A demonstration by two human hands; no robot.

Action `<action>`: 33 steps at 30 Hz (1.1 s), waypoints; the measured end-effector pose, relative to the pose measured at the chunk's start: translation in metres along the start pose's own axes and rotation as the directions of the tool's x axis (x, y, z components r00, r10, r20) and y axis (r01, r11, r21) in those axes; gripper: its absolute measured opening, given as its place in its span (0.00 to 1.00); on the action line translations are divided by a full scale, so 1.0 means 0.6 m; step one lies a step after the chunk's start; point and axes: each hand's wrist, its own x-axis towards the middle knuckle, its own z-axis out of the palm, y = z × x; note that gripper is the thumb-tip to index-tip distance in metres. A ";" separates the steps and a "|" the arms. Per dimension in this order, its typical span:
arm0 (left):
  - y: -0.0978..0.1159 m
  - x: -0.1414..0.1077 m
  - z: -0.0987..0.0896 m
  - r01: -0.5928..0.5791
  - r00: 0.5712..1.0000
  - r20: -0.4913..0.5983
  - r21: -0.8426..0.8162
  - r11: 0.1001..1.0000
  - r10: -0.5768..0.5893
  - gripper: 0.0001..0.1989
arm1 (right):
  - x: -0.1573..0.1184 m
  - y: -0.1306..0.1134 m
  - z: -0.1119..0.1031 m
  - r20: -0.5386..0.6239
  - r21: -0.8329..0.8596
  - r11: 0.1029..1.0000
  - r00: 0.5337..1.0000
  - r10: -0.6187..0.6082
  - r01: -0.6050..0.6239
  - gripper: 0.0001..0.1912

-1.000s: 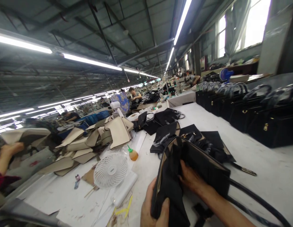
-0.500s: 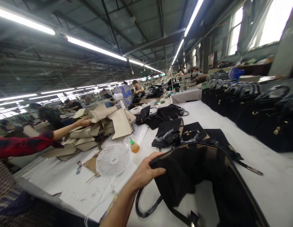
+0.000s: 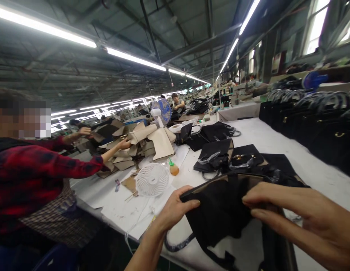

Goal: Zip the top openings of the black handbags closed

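Observation:
A black handbag (image 3: pixel 217 214) lies across the near side of the white table, its inside facing me. My left hand (image 3: pixel 176 207) is closed on the bag's upper left corner, thumb on the inside and fingers behind the edge. My right hand (image 3: pixel 302 218) pinches the black fabric inside the bag near its upper right part, thumb and fingertips together. A dark handle wrapped in clear plastic (image 3: pixel 179 244) shows below my left wrist. The bag's lower end runs out of view.
Ahead lie several black bag pieces (image 3: pixel 214 154). An orange glue bottle (image 3: pixel 174 168) and a white fan (image 3: pixel 152 180) stand left. A co-worker in a red plaid shirt (image 3: pixel 45 162) reaches into beige pieces (image 3: pixel 160 143). Finished black bags (image 3: pixel 302 128) line the right.
My right hand has come into view and grips the bag's inner fabric. My left hand keeps its hold. The view has swung left, showing more of the co-worker, who now has both arms stretched out.

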 end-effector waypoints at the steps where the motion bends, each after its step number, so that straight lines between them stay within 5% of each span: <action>1: -0.004 0.002 -0.002 -0.001 0.999 -0.035 -0.006 1.000 0.001 0.12 | 0.021 -0.009 0.003 0.071 0.011 1.000 0.997 -0.028 0.028 0.12; 12: -0.016 0.001 0.012 -0.118 0.976 -0.175 0.068 0.991 0.128 0.16 | 0.163 -0.007 0.096 0.365 -0.147 0.967 0.920 -0.141 0.206 0.07; 33: -0.019 -0.003 0.034 -0.070 0.931 -0.342 0.167 0.983 0.125 0.12 | 0.169 -0.012 0.129 0.288 -0.359 0.900 0.947 -0.143 0.245 0.12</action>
